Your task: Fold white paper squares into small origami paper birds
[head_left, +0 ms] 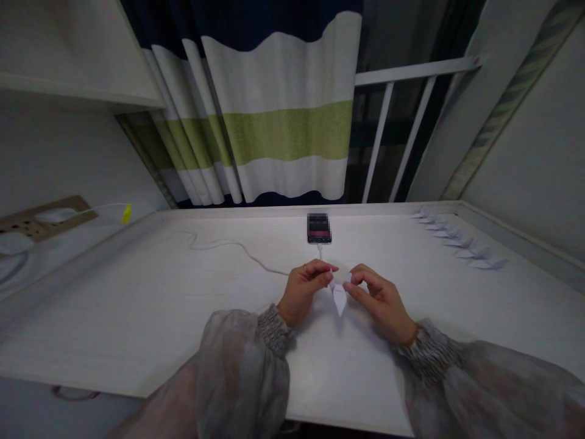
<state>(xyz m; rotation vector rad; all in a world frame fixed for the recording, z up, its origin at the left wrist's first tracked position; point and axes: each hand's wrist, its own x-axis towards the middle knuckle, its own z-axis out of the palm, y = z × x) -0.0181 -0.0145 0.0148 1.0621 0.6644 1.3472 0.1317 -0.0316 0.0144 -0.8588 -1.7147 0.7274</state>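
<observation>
Between my two hands is a small white origami paper (339,297), folded to a point that faces down toward me. My left hand (307,288) pinches its left side between thumb and fingers. On the other side, my right hand (377,297) grips the right edge with thumb and forefinger. The paper is held just above the white desk (347,378); its upper folds are partly covered by my fingertips. Farther right stands a row of several folded white paper figures (461,242), shaped like origami cranes.
A phone (319,228) lies at the desk's back edge, with a white cable (247,249) running left. A pale sheet (249,288) is left of my hands. A power strip (50,216) is on the left wall. Behind hang a striped curtain (287,134) and white window bars (384,131).
</observation>
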